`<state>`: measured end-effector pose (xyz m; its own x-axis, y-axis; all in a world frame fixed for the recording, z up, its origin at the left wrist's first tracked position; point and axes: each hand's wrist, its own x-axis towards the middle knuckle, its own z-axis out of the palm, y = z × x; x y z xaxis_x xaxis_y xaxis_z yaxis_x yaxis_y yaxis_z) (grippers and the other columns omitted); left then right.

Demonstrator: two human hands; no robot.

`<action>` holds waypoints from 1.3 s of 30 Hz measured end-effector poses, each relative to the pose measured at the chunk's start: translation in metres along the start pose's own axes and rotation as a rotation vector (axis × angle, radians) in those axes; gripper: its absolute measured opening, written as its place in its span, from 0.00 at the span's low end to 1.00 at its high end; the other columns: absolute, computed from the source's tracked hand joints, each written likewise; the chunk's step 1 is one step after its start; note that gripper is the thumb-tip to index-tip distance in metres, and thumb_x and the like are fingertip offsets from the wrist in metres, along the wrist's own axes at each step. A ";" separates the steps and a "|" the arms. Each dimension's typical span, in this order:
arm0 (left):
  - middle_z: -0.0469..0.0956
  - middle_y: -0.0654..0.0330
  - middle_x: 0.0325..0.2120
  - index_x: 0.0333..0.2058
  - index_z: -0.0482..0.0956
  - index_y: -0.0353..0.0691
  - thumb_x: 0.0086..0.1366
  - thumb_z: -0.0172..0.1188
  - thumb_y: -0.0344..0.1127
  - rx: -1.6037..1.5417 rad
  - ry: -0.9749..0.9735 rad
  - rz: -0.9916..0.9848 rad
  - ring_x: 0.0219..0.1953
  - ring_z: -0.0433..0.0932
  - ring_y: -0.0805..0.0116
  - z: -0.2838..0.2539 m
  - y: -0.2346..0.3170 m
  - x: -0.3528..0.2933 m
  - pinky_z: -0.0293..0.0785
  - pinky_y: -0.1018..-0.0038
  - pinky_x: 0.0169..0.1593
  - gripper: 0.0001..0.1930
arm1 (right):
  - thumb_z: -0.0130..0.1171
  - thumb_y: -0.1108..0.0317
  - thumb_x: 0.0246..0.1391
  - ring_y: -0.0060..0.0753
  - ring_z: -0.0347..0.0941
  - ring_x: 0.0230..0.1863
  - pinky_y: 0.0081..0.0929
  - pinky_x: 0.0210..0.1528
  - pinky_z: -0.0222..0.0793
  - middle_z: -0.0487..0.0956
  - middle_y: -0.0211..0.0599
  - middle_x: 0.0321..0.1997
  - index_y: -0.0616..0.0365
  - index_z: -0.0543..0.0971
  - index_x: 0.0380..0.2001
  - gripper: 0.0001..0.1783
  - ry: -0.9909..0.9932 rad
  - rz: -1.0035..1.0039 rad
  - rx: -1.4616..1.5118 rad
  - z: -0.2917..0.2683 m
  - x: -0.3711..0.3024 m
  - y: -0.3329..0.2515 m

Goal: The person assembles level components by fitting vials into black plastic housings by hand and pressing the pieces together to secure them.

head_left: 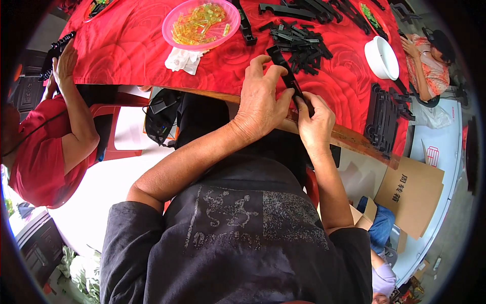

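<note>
Two bare hands work together on one long black plastic strip, held slantwise over the near edge of the red-covered tabletop. The left hand has a narrow grip, its fingertips and thumb meeting the strip along its middle. The right hand pinches the lower end, thumb against fingers, its grip closed round that same piece.

Just beyond the strip lies one heap of small black parts, overlapping too much to count. Several long black parts lie behind the heap, and one separate black bar lies beside the single pink basket. The basket carries a pile of translucent yellow pieces, again too many to count. One crumpled white tissue sits just below its rim. To the right stand one white bowl and, near it, one group of long black bars laid side by side; their number cannot be told. Two dishes of small pieces are partly seen, one at upper left, one at upper right with green pieces.

At the left, one co-worker in a red shirt sits by the tabletop; another, in a patterned orange shirt, is at the right. One open cardboard box shows below the tabletop's right corner.
</note>
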<state>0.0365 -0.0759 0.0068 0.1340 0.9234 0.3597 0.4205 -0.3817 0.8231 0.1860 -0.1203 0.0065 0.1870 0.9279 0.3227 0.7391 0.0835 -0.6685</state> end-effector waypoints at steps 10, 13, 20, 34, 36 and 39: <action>0.70 0.39 0.53 0.44 0.80 0.37 0.54 0.66 0.33 -0.001 -0.026 -0.082 0.53 0.71 0.41 0.006 0.005 -0.002 0.71 0.55 0.55 0.18 | 0.62 0.75 0.53 0.47 0.80 0.32 0.35 0.34 0.74 0.81 0.45 0.31 0.64 0.82 0.35 0.06 0.050 -0.005 0.047 0.006 -0.001 -0.009; 0.72 0.40 0.51 0.45 0.80 0.38 0.54 0.65 0.34 0.021 -0.019 -0.088 0.51 0.74 0.42 0.007 0.004 -0.003 0.73 0.56 0.52 0.18 | 0.62 0.75 0.53 0.47 0.80 0.32 0.35 0.35 0.74 0.81 0.45 0.31 0.64 0.81 0.36 0.06 0.050 0.016 0.059 0.008 -0.003 -0.010; 0.80 0.50 0.38 0.34 0.84 0.38 0.54 0.66 0.34 -0.046 0.002 -0.117 0.39 0.81 0.49 -0.002 -0.004 0.004 0.77 0.59 0.43 0.10 | 0.61 0.76 0.53 0.49 0.80 0.34 0.37 0.36 0.74 0.80 0.45 0.33 0.63 0.80 0.37 0.07 0.057 -0.123 -0.073 0.009 -0.004 -0.010; 0.77 0.44 0.37 0.44 0.74 0.35 0.55 0.63 0.30 -0.039 0.051 -0.072 0.36 0.79 0.44 -0.014 0.000 -0.001 0.76 0.58 0.39 0.17 | 0.60 0.75 0.52 0.51 0.79 0.33 0.39 0.35 0.73 0.79 0.44 0.33 0.62 0.79 0.38 0.09 0.069 -0.137 -0.026 0.022 -0.003 -0.017; 0.77 0.44 0.34 0.42 0.74 0.34 0.54 0.63 0.31 0.107 -0.039 0.001 0.35 0.79 0.42 -0.017 -0.001 0.001 0.76 0.56 0.38 0.16 | 0.60 0.75 0.52 0.51 0.79 0.33 0.39 0.35 0.73 0.79 0.44 0.33 0.62 0.79 0.38 0.09 0.078 -0.147 -0.057 0.022 -0.003 -0.016; 0.77 0.46 0.31 0.40 0.75 0.35 0.54 0.63 0.31 0.075 -0.023 0.016 0.33 0.79 0.43 -0.013 -0.001 -0.001 0.76 0.55 0.36 0.15 | 0.60 0.75 0.52 0.51 0.79 0.33 0.39 0.34 0.73 0.79 0.44 0.33 0.62 0.79 0.37 0.08 0.072 -0.135 -0.052 0.023 -0.002 -0.016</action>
<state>0.0242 -0.0771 0.0109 0.1617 0.9181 0.3619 0.4839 -0.3934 0.7817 0.1591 -0.1152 0.0007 0.1281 0.8807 0.4559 0.7929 0.1852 -0.5805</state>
